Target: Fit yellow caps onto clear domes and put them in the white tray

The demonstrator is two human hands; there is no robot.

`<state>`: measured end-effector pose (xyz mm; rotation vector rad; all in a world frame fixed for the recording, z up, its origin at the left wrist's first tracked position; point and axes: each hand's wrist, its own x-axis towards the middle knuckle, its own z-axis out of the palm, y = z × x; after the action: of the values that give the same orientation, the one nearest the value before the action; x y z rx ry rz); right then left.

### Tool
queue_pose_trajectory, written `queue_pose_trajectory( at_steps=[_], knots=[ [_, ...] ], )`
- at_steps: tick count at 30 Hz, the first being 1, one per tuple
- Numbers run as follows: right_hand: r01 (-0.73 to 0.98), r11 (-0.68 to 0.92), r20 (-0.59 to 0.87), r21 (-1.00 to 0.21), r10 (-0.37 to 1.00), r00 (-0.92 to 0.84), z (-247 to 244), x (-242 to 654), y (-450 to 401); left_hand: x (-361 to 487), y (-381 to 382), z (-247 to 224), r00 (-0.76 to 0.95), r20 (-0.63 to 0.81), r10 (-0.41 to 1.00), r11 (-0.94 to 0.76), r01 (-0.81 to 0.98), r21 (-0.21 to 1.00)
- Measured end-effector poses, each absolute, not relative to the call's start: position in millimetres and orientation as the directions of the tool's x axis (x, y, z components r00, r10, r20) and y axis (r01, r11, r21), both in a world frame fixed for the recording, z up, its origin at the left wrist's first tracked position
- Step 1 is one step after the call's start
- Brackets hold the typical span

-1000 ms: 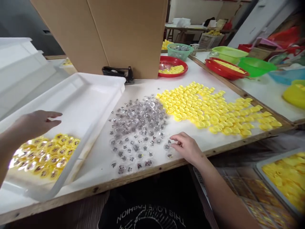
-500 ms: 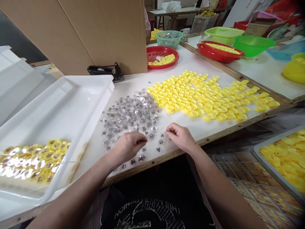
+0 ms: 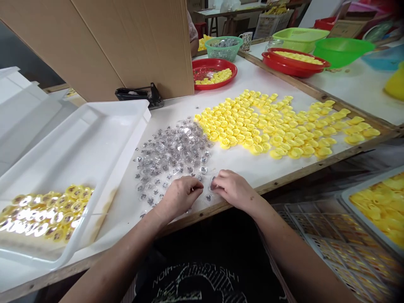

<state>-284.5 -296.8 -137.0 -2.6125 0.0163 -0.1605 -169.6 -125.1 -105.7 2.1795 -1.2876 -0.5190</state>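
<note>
A pile of small clear discs with dark prints [image 3: 176,147] spreads over the white table. At its front edge my left hand [image 3: 183,194] has thumb and fingertips pinched together; anything between them is too small to name. My right hand [image 3: 232,187] faces it from the right, fingers closed on a clear disc with a dark print [image 3: 213,183]. Another printed piece [image 3: 208,198] lies on the table between the hands. Behind my right hand are many yellow round pieces [image 3: 243,122], set close together in rows.
A white tray [image 3: 110,126] with yellow printed pieces stands at the left. Behind are a cardboard sheet [image 3: 135,42], a black tape dispenser [image 3: 142,94], a red tray [image 3: 232,78] and a green basket [image 3: 224,52]. A wooden edge [image 3: 271,185] borders the table.
My left hand has moved right and slightly down. My right hand has shifted left and down, closing on a clear disc. The two hands are nearer each other.
</note>
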Motion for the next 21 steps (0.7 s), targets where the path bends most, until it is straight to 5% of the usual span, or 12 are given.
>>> queue_pose_trajectory(
  at_steps=[8, 16, 21],
  knots=[
    [-0.013, -0.895, 0.122, -0.446, -0.075, 0.99, -135.7, -281.5, -286.3, -164.7, -140.0, -119.9, 0.473, -0.022, -0.881, -0.403, -0.724, 0.56],
    [-0.486, -0.804, 0.335, -0.344, -0.588, 0.736, -121.3, -305.3, -383.6, -174.4, -147.6, -131.0, 0.439, -0.025, -0.898, -0.389, -0.767, 0.511],
    [-0.556, -0.793, 0.282, -0.248, -0.608, 0.742, -122.6, -302.4, -427.9, -177.9, -140.0, -133.7, 0.461, 0.03, -0.887, -0.374, -0.755, 0.539]
  ],
)
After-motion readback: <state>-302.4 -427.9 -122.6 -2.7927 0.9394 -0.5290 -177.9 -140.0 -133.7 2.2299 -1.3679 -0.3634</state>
